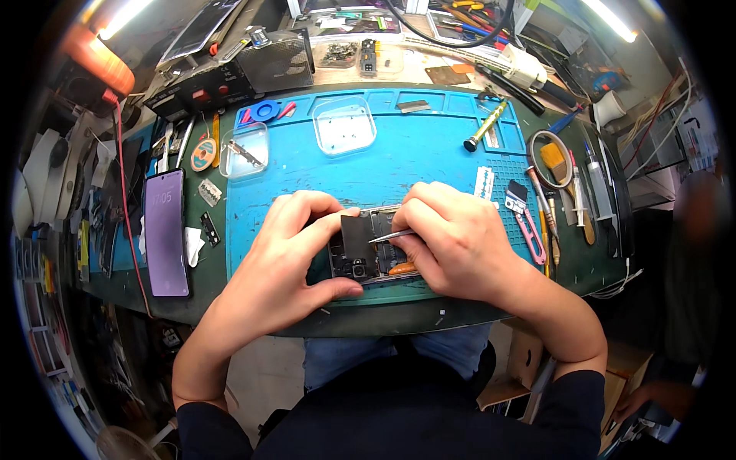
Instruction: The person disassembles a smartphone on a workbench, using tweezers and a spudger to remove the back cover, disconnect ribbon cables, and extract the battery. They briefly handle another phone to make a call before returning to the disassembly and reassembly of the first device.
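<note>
An opened phone (357, 239) lies near the front of the blue work mat (299, 178), its inner parts exposed. A dark flat sheet covers part of its left half, and a camera module shows below that. My left hand (287, 249) grips the phone's left end, index finger at the far edge and thumb at the near one. In my right hand (452, 238) are metal tweezers (392, 236), pinched between the fingers, their tip pointing left over the dark sheet. That hand hides the phone's right end.
Clear plastic trays (345, 126) with small parts stand at the mat's far side. A purple phone (166, 232) lies to the left. To the right are a screwdriver (486, 125), a pink-handled cutter (524, 222), a magnifier ring (550, 159) and syringes (596, 184).
</note>
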`<action>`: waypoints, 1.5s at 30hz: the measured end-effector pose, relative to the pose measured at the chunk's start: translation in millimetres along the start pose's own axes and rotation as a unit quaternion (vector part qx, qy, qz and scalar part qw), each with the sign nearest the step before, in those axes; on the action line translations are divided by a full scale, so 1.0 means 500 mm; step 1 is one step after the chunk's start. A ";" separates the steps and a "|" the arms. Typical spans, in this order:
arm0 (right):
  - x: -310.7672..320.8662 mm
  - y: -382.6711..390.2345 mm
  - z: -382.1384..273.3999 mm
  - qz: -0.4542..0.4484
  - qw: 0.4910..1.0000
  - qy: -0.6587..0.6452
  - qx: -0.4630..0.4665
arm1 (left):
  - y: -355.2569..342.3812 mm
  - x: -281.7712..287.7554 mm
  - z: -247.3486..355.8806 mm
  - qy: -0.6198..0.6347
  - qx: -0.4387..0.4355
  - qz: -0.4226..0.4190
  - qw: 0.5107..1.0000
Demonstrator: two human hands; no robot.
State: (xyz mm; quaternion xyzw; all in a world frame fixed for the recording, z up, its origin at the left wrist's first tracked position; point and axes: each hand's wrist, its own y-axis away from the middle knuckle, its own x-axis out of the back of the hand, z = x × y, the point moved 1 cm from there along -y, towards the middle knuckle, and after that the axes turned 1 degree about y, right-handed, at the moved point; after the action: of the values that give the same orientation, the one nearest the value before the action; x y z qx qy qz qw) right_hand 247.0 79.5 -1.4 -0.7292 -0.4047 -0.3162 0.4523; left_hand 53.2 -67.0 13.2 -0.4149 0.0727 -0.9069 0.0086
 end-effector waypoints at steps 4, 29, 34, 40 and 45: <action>0.001 -0.002 0.001 -0.009 1.000 -0.009 -0.002 | -0.003 0.000 0.003 0.004 -0.008 0.009 1.000; 0.079 0.051 0.046 0.089 0.941 0.242 -0.219 | 0.009 -0.003 -0.012 0.016 -0.018 0.019 1.000; 0.193 0.110 0.080 0.138 0.899 0.210 -0.358 | 0.008 -0.003 -0.014 0.019 -0.038 0.037 0.998; 0.173 0.154 0.065 0.049 0.883 0.203 -0.420 | 0.011 -0.005 -0.018 0.033 -0.029 0.034 0.998; 0.192 0.162 0.117 0.020 0.890 0.150 -0.430 | 0.013 -0.006 -0.022 0.030 -0.050 0.047 0.997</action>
State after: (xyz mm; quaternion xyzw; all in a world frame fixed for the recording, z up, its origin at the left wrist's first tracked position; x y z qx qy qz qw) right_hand 368.8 141.0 22.1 -0.8043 -0.1419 -0.5556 0.1561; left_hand 46.6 -72.0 2.7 -0.3839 0.1381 -0.9125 0.0282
